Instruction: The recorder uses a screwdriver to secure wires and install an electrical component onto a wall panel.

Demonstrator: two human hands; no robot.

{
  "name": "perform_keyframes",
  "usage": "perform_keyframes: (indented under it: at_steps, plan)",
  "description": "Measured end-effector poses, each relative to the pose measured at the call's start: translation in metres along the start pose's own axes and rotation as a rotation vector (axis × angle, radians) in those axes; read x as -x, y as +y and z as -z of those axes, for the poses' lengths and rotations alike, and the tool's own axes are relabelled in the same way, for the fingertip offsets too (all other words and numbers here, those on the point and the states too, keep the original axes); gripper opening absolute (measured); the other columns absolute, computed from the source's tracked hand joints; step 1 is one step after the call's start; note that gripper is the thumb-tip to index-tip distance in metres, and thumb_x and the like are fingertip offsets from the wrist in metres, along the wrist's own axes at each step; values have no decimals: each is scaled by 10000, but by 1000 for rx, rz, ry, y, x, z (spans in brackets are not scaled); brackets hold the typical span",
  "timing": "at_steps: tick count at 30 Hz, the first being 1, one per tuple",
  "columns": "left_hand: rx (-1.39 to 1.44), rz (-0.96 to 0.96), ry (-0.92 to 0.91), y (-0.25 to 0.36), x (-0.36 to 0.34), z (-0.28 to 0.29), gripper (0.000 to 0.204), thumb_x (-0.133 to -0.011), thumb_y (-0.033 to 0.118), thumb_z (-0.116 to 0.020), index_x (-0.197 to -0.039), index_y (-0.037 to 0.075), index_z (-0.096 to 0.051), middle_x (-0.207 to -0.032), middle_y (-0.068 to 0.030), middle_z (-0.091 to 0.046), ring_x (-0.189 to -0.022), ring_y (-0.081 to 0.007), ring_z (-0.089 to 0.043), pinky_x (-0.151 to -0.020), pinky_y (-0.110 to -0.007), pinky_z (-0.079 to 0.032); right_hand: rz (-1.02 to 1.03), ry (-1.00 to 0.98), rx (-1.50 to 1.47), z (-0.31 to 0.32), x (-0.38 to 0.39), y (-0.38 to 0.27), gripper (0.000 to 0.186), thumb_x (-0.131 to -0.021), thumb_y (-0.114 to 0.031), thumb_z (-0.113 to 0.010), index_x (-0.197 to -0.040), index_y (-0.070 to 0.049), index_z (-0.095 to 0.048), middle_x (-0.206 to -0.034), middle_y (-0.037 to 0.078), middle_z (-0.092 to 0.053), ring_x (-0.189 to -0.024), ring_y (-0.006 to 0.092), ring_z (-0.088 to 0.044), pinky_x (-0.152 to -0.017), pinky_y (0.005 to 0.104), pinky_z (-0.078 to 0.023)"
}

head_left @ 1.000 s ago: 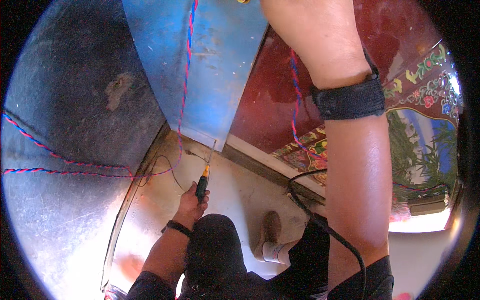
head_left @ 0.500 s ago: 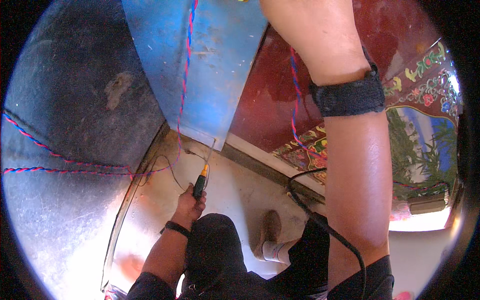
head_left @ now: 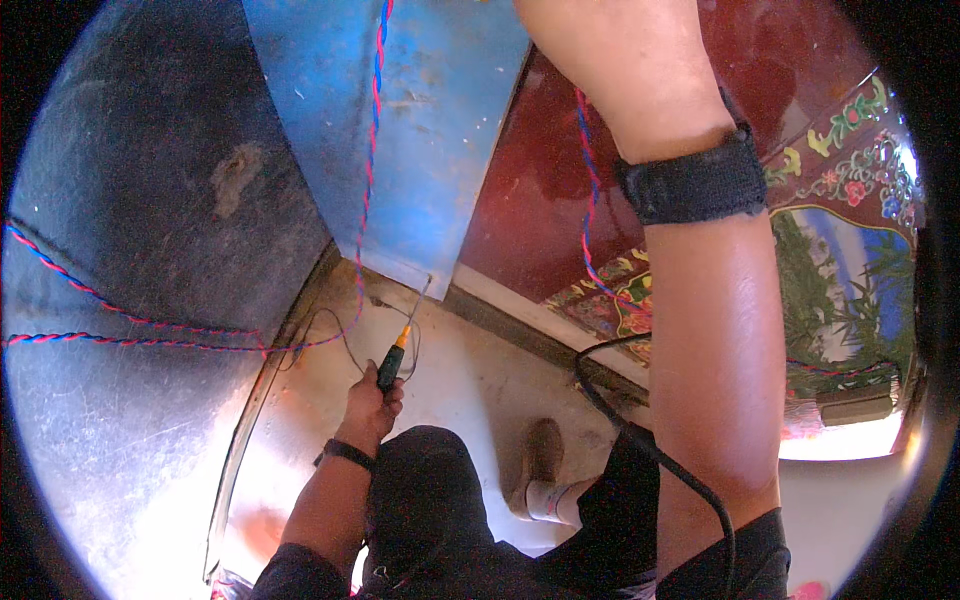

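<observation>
The left hand (head_left: 375, 405) keeps its grip closed round the dark handle of a screwdriver (head_left: 391, 372) with an orange collar. The shaft slants up and right, its tip over the lower edge of the blue panel (head_left: 420, 180), close to that panel's lower right corner; contact is too small to tell. The right hand (head_left: 610, 60) reaches past the upper edge of the view with its fingers hidden, so I cannot tell how its grip stands.

A twisted red-and-blue wire (head_left: 370, 160) runs down the blue panel, then bends left across the lower edge of the dark panel (head_left: 150, 180). A thin loop of wire hangs beside the shaft. Pale floor (head_left: 455, 390) leaves room between the left hand and the shoe (head_left: 541, 455); the knee (head_left: 425, 480) crowds the wrist from the right.
</observation>
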State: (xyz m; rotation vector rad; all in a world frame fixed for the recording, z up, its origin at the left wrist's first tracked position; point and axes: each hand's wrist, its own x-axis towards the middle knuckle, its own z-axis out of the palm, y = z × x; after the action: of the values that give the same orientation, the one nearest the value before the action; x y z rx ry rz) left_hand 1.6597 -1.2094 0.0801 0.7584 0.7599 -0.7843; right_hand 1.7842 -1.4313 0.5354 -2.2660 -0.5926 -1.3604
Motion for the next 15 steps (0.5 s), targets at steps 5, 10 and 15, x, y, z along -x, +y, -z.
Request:
perform_keyframes:
  at_steps: [5, 10, 15]
  plan:
    - [-136, -287, 176, -6, 31, -43, 240, -983, 308, -538, -1059, 80, -535, -796, -65, -597, -628, -191, -560, -527, -276, -434, -51, -24, 4, -4, 0, 8, 154, -889, -61, -540, -919, 49, -643, -856, 254, -649, -823, 392, -646, -729, 407, -514]
    - [-383, -390, -92, -6, -2, 8, 274, -984, 364, -529, -1064, 101, -534, -821, -60, -592, -742, -165, -581, -580, -317, -431, 11, -53, -92, 13, 1, -11, 152, -894, -63, -537, -919, 46, -641, -850, 250, -649, -821, 388, -647, -728, 402, -511]
    - [-319, -369, 25, -1, 16, -25, 242, -984, 343, -533, -1077, 119, -539, -847, -55, -597, -690, -166, -594, -518, -296, -416, -30, -28, -71, 8, 3, 3, 149, -894, -63, -538, -918, 44, -639, -850, 245, -651, -819, 381, -650, -728, 402, -509]
